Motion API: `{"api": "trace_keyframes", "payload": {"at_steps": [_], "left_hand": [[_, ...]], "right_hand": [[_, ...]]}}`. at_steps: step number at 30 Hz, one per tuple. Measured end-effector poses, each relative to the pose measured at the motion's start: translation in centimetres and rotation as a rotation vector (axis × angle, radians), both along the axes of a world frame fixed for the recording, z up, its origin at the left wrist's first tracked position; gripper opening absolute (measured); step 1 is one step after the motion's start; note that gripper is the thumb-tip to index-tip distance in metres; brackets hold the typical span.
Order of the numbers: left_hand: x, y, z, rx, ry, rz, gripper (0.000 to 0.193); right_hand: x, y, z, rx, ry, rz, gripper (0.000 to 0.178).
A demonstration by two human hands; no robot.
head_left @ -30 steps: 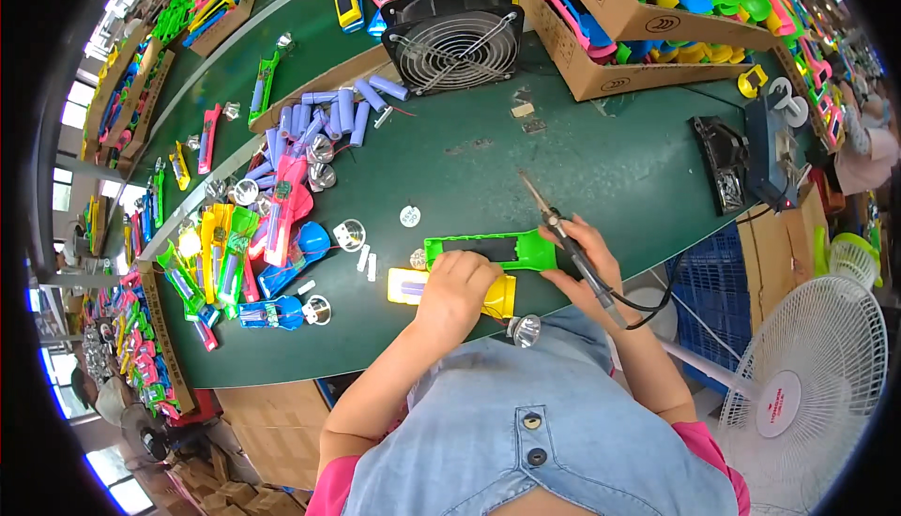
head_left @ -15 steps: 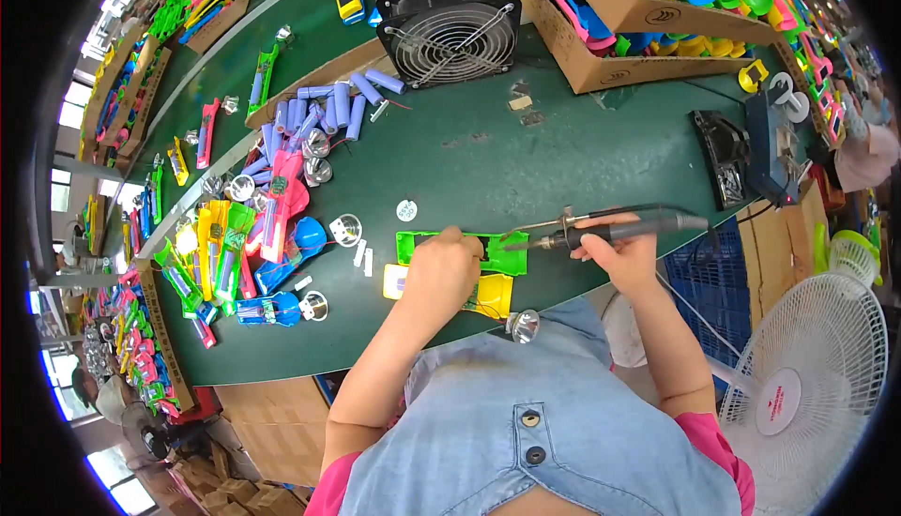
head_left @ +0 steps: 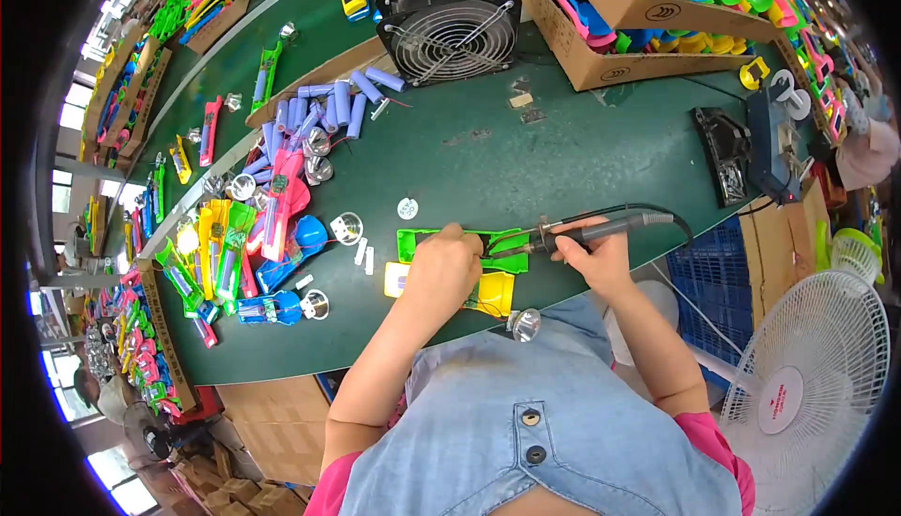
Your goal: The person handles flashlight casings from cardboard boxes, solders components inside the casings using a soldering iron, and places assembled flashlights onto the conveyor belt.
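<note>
Should the soldering iron [head_left: 610,230] pinched in the right hand [head_left: 601,261] slip, the green casing [head_left: 514,265] could be scorched, though what the left hand [head_left: 445,265] pinches cannot be told.

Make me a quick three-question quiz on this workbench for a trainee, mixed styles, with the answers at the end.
1. Multiple choice: what holds the soldering iron?
A) the left hand
B) the right hand
C) a stand

2. True or false: the yellow casing lies between the green casing and the near edge of the table.

3. Fill in the blank with left or right: in the picture, the black fan stands to the ____ of the stacked cardboard boxes.

Key: 1. B; 2. True; 3. left
</note>
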State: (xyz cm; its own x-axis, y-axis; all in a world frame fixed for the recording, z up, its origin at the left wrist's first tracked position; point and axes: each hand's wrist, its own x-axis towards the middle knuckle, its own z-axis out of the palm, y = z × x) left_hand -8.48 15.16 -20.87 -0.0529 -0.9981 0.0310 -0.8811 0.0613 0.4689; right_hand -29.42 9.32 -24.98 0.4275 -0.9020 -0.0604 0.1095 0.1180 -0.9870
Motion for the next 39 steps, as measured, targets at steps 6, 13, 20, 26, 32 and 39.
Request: {"api": "trace_keyframes", "payload": {"at_steps": [6, 13, 20, 26, 32, 39], "left_hand": [[0.0, 0.0, -0.2, -0.011, -0.021, -0.015, 0.008], [-0.1, 0.1, -0.3, -0.020, -0.062, -0.023, 0.008], [-0.3, 0.0, 0.0, -0.013, -0.072, -0.023, 0.007], [-0.2, 0.1, 0.2, -0.030, -0.031, -0.034, 0.006], [-0.1, 0.4, -0.3, -0.047, -0.075, -0.065, 0.007], [0.0, 0.4, -0.4, -0.060, -0.076, -0.062, 0.009]], "right_hand": [[-0.2, 0.5, 0.7, 0.011, 0.054, 0.002, 0.017], [-0.3, 2.2, 2.1, -0.117, 0.062, -0.061, 0.016], [0.5, 5.0, 2.0, -0.555, 0.278, 0.111, 0.053], [3.7, 5.5, 2.3, -0.567, 0.291, 0.162, 0.080], [3.7, 5.1, 2.5, -0.558, 0.406, 0.202, 0.081], [4.1, 4.9, 4.0, -0.462, 0.419, 0.242, 0.083]]}}
